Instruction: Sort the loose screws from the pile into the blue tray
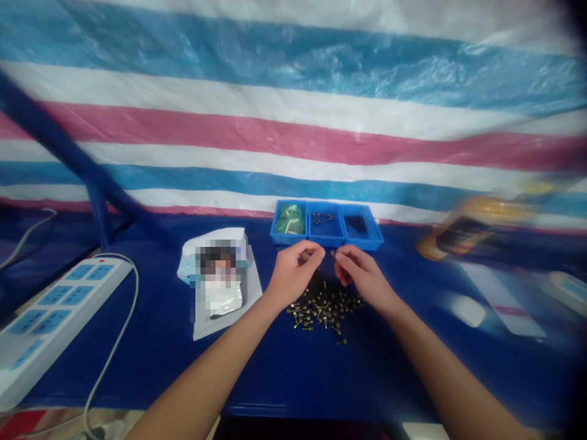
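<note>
My left hand (294,274) and my right hand (360,275) hover close together above a loose pile of small brass-and-black screws (323,308), and neither touches it. Each hand pinches a tiny dark part at its fingertips, too small to identify. Just beyond my fingers stands a blue three-compartment tray (326,240). Its left compartment holds a green plastic bag (290,219), the middle one small dark screws (321,218), and the right one black pieces (356,225).
The blue table (160,366) carries a white power strip (59,318) with its cable at left and a paper-backed packet (224,293) beside my left hand. At right are a motion-blurred bottle (472,229) and a white computer mouse (468,310). A striped plastic sheet (293,131) hangs behind.
</note>
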Demonstrator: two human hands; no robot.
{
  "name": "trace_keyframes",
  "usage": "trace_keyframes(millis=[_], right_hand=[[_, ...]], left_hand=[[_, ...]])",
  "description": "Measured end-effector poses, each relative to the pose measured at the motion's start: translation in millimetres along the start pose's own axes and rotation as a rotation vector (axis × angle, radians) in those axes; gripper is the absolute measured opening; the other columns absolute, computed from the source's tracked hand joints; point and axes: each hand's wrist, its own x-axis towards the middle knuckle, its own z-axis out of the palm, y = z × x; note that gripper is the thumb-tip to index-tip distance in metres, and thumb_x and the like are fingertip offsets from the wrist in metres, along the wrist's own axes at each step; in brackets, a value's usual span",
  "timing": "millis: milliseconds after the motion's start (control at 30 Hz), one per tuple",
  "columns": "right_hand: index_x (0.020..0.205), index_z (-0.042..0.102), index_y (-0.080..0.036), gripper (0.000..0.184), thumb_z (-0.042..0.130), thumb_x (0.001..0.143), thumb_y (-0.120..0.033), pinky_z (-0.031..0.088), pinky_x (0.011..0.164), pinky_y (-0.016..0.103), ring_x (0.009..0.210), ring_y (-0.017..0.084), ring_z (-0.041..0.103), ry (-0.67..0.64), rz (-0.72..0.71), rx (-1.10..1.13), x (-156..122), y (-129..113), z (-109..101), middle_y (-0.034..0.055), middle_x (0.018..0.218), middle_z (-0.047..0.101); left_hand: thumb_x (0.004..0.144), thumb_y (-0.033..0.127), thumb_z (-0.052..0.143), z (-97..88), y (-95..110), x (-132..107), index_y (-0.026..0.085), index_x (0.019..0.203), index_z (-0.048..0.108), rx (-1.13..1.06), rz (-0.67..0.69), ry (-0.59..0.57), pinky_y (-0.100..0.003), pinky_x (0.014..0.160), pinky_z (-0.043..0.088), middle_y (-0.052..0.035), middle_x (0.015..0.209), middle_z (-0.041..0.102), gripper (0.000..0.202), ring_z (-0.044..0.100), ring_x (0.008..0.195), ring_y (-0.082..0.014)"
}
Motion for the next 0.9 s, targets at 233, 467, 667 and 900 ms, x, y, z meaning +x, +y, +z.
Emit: trace_keyframes(millis=[233,467,667,900], right_hand=[[0.120,0.058,-0.021,0.044,0.058,0.088,-0.051,0.044,0.058,0.028,0.061,0.016,0.055,0.156,-0.030,-0.179,2.1,4.4,-13.7,0.0000,0.070,0.061],[0.105,0.072,-0.024,0.023,0.057,0.090,-0.033,0.049,0.079,0.034,0.080,0.020,0.066,0.124,-0.150,-0.664,9.8,14.1,-27.7,0.0044,0.098,0.073],[0.095,0.075,-0.025,0.028,0.052,0.093,-0.041,0.048,0.074,0.033,0.086,0.024,0.066,-0.078,-0.129,-0.961,39.6,-0.9,10.2,0.0069,0.096,0.072],[0.095,0.072,-0.020,0.022,0.055,0.091,-0.032,0.048,0.074,0.035,0.090,0.028,0.066,-0.153,-0.043,-1.152,56.3,-10.6,29.8,0.0128,0.099,0.070]], left_hand=[[0.088,0.038,0.060,-6.1,-15.0,8.7,0.019,0.089,0.068,0.027,-0.018,0.177,-0.027,0.068,0.050,-0.0018,0.080,0.069,0.021,0.061,0.070,-0.0151],[0.086,0.025,0.058,-11.3,-20.3,9.1,0.023,0.094,0.070,0.312,0.049,0.149,-0.029,0.074,0.049,-0.0009,0.089,0.072,0.013,0.064,0.078,-0.0175],[0.086,0.015,0.053,-15.4,-30.3,8.2,0.028,0.093,0.072,0.547,0.031,0.101,-0.035,0.082,0.049,-0.0009,0.095,0.075,0.024,0.068,0.087,-0.0226],[0.088,0.025,0.056,-17.2,-23.6,8.5,0.026,0.087,0.071,0.527,-0.007,0.203,-0.034,0.080,0.048,-0.0010,0.087,0.074,0.015,0.067,0.081,-0.0223]])
